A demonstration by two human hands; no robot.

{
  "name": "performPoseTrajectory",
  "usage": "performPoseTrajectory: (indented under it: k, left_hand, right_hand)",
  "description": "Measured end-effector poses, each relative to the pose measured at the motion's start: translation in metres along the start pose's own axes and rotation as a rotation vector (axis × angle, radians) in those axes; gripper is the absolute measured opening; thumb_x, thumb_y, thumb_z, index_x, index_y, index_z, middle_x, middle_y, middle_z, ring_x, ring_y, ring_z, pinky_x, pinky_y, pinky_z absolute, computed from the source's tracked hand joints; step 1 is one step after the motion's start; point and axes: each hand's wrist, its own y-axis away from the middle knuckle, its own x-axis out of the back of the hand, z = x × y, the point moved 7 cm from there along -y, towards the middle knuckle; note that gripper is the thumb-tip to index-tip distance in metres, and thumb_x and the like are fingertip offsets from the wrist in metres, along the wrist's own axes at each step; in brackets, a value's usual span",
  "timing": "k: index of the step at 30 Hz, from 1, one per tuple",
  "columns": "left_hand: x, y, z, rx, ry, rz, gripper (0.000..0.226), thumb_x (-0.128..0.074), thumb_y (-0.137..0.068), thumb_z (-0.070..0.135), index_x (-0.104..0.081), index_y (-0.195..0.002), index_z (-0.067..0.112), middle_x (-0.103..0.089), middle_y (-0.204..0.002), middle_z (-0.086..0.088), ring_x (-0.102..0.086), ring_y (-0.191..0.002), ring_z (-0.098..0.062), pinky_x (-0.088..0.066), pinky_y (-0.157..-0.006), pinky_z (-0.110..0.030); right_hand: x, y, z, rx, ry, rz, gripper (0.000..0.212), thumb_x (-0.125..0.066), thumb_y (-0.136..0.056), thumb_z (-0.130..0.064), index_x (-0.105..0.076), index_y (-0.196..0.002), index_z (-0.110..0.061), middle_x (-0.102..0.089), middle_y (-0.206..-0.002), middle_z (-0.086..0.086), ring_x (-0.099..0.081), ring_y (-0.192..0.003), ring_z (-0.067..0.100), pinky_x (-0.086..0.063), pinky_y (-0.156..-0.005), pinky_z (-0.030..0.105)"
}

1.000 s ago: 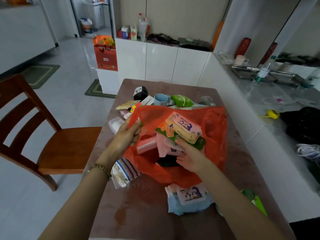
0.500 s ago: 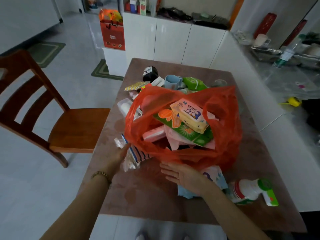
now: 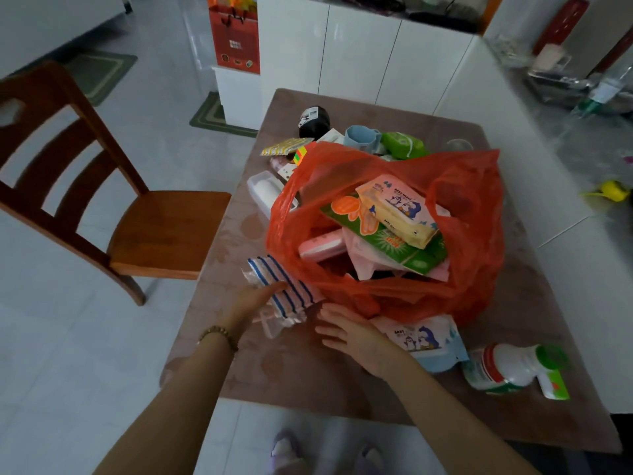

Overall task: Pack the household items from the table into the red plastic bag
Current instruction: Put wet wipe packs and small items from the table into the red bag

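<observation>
A: So, what were the fingers doing?

B: Both sets lay straight and gripped nothing. The left fingers (image 3: 278,288) rested on the blue-and-white striped cloth in its clear wrapper (image 3: 297,298). The right fingers (image 3: 327,311) were spread over the brown table (image 3: 308,382); whether they touched it, I couldn't tell.

A: And the hands behind them?

B: The left hand (image 3: 255,301) and right hand (image 3: 347,332) sat side by side, just in front of the red plastic bag (image 3: 476,234), which stood open mid-table.

A: How far along was the packing?

B: Roughly half, I'd judge. 3 things showed inside: a yellow penguin-printed wipes pack (image 3: 397,214), a flat green-and-orange packet (image 3: 387,243) and a pink oblong case (image 3: 322,248). Left outside were the striped cloth, a blue penguin wipes pack (image 3: 426,342) touching the bag's near side, a white bottle with a green spray cap (image 3: 507,370) on its side, and behind the bag a blue cup (image 3: 361,137), a green pouch (image 3: 402,145) and a black roll (image 3: 313,120).
</observation>
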Motion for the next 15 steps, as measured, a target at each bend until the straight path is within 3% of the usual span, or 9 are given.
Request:
performPoseTrajectory:
  k: [2,4,6,8,11,13,15]
  left_hand:
    - [0.003,0.031,0.001,0.005,-0.053,-0.163,0.038,-0.067,-0.083,0.019,-0.058,-0.119,0.01,-0.07,-0.111,-0.008,-0.068,-0.1,-0.026,-0.054,-0.082,-0.036]
    - [0.01,0.067,0.005,-0.034,-0.173,-0.316,0.037,-0.068,-0.079,0.033,-0.06,-0.113,0.021,-0.074,-0.102,0.0,-0.071,-0.094,-0.017,-0.055,-0.077,-0.028]
    - [0.019,0.095,0.017,-0.084,-0.244,-0.343,0.059,-0.075,-0.063,0.056,-0.059,-0.112,0.028,-0.074,-0.104,0.006,-0.07,-0.095,-0.014,-0.056,-0.078,-0.027]
    - [0.031,0.11,0.034,-0.163,-0.251,-0.275,0.075,-0.072,-0.05,0.071,-0.056,-0.114,0.033,-0.073,-0.105,0.008,-0.07,-0.097,-0.015,-0.056,-0.083,-0.032]
    - [0.044,0.135,0.079,-0.359,-0.297,-0.11,0.075,-0.054,-0.055,0.084,-0.06,-0.109,0.033,-0.074,-0.098,0.011,-0.071,-0.089,-0.009,-0.056,-0.08,-0.027]
    - [0.047,0.143,0.108,-0.474,-0.264,-0.009,0.074,-0.036,-0.069,0.083,-0.061,-0.114,0.031,-0.073,-0.102,0.007,-0.069,-0.093,-0.008,-0.051,-0.083,-0.025]
    - [0.042,0.145,0.132,-0.562,-0.182,0.079,0.07,-0.024,-0.08,0.073,-0.054,-0.126,0.029,-0.066,-0.115,0.005,-0.064,-0.1,-0.008,-0.049,-0.083,-0.025]
  right_hand:
    - [-0.018,-0.001,-0.001,-0.032,0.012,-0.048,0.036,-0.058,-0.09,-0.032,-0.053,-0.125,-0.02,-0.058,-0.13,0.006,-0.059,-0.115,0.026,-0.05,-0.095,0.041]
    - [-0.042,0.001,-0.002,-0.053,-0.013,-0.14,0.04,-0.058,-0.09,-0.032,-0.052,-0.128,-0.022,-0.063,-0.124,0.007,-0.063,-0.11,0.025,-0.053,-0.091,0.043]
    - [-0.068,0.007,-0.006,-0.045,-0.037,-0.217,0.029,-0.058,-0.091,-0.023,-0.056,-0.119,-0.026,-0.068,-0.114,0.002,-0.066,-0.102,0.019,-0.057,-0.084,0.04]
    - [-0.094,0.018,-0.019,-0.016,-0.029,-0.265,0.021,-0.057,-0.091,-0.02,-0.058,-0.11,-0.028,-0.069,-0.112,0.001,-0.066,-0.101,0.018,-0.055,-0.087,0.04]
    - [-0.115,0.038,-0.055,0.112,-0.001,-0.314,0.021,-0.056,-0.092,-0.019,-0.059,-0.109,-0.03,-0.067,-0.118,0.001,-0.064,-0.109,0.019,-0.052,-0.093,0.041]
    - [-0.113,0.058,-0.092,0.234,0.071,-0.285,0.02,-0.056,-0.091,-0.022,-0.058,-0.106,-0.035,-0.068,-0.111,-0.009,-0.066,-0.102,0.008,-0.056,-0.082,0.024]
    - [-0.092,0.072,-0.128,0.335,0.106,-0.195,0.011,-0.056,-0.091,-0.027,-0.052,-0.097,-0.035,-0.061,-0.096,-0.018,-0.063,-0.09,-0.002,-0.051,-0.062,0.007]
